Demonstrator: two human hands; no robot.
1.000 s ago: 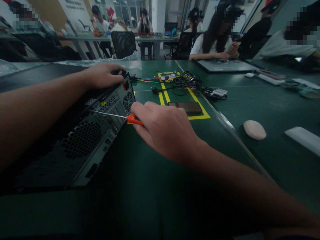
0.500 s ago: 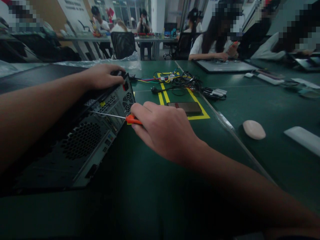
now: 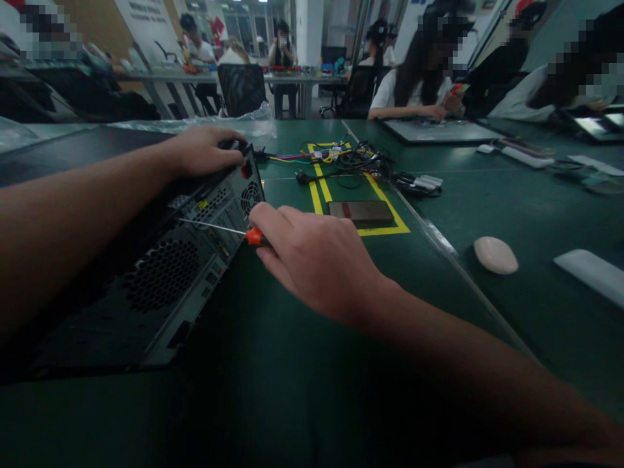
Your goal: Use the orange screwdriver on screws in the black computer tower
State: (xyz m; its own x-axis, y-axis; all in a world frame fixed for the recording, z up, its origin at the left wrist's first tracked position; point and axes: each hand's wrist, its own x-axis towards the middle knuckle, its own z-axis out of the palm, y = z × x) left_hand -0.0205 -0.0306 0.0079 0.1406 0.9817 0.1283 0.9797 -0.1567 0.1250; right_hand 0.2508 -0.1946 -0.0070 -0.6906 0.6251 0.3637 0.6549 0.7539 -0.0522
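Observation:
A black desktop computer case (image 3: 166,286) lies on its side on the green table, its rear panel with fan grilles and ports facing me. My left hand (image 3: 202,151) is closed over the case's far top corner. My right hand (image 3: 312,257) is wrapped round an orange-handled screwdriver (image 3: 221,229). Its thin metal shaft points left, with the tip against the rear panel near the upper edge.
Behind my right hand lies a dark flat drive (image 3: 359,211) inside a yellow-taped rectangle (image 3: 385,221), with a tangle of cables (image 3: 351,159) beyond. A pale oval object (image 3: 495,254) and a white bar (image 3: 589,273) lie right. Several seated people work at tables behind.
My right hand and the screwdriver have shifted slightly left, with less of the orange handle showing. My left hand stays on the case.

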